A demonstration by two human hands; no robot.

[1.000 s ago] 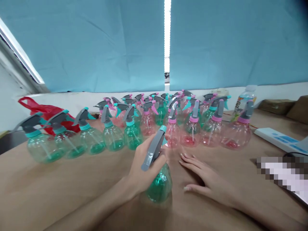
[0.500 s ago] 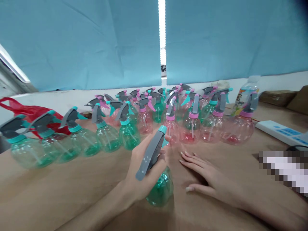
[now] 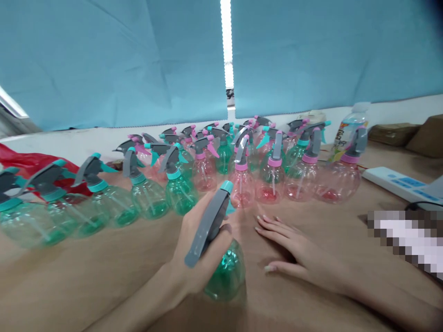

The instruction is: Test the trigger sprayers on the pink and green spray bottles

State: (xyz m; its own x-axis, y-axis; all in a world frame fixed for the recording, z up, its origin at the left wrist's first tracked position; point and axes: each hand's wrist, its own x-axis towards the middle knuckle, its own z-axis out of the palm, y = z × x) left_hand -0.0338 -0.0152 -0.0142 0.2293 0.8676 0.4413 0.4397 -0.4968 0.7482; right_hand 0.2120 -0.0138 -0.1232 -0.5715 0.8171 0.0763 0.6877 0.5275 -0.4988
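Note:
My left hand [image 3: 195,251] is wrapped round the neck of a green spray bottle [image 3: 224,272] with a grey trigger head [image 3: 207,223] and teal nozzle; the bottle stands on the brown table [image 3: 86,272], tilted a little. My right hand [image 3: 294,253] lies flat on the table just right of it, fingers stretched out, holding nothing. Behind the hands, green spray bottles [image 3: 147,196] stand in a row to the left and pink ones [image 3: 273,182] to the right.
Further pink and green spray bottles crowd the table's back middle. A red plastic bag [image 3: 31,163] lies at far left. A clear drink bottle [image 3: 348,131], a white power strip [image 3: 398,182] and brown boxes [image 3: 391,133] sit at right. Blue curtains hang behind.
The view has shifted so that the rows of bottles sit further left. My left hand has tilted the held bottle's trigger head lower and leftward. My right hand stays flat.

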